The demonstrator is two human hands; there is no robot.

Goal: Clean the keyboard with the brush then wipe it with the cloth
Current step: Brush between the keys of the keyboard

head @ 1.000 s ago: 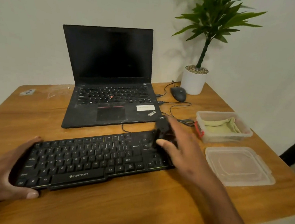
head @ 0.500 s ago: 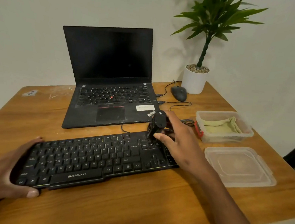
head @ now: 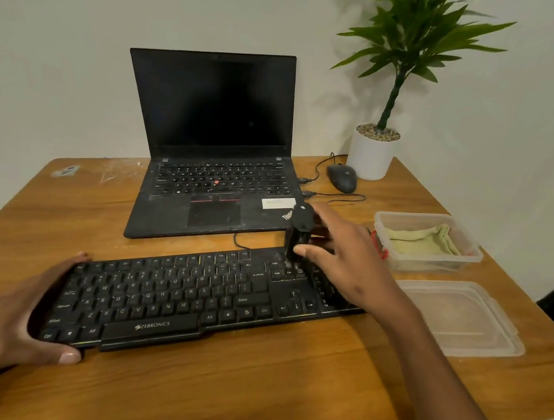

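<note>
Black on black: the brush (head: 300, 232) stands upright in the right hand (head: 348, 259), thumb and fingers curled round its body, bristles down on the block of keys above the arrows near the right end of the keyboard (head: 194, 296). Half a second ago the brush sat at much the same spot; a second ago it was tilted and blurred further out over the number pad, so the stroke has travelled back toward twelve o'clock along that end. The left hand (head: 21, 318) has not shifted: its grip clamps the left edge of the keyboard, thumb on the front rim at seven o'clock, fingers wrapped over the back rim, steadying it on the wooden bench (head: 253, 392).

By this reading the brushing step is under way and confined so far to the right end; the letter keys toward nine o'clock appear untouched by the bristles at this moment. The cloth (head: 423, 242) lies folded in the open plastic box (head: 465, 260) at three o'clock of the brush, with the lid (head: 460, 319) flat on the bench just in front of it. Wiping is not yet begun. Behind the keyboard, at twelve o'clock, stands the open laptop (head: 213, 157), screen dark.
</note>
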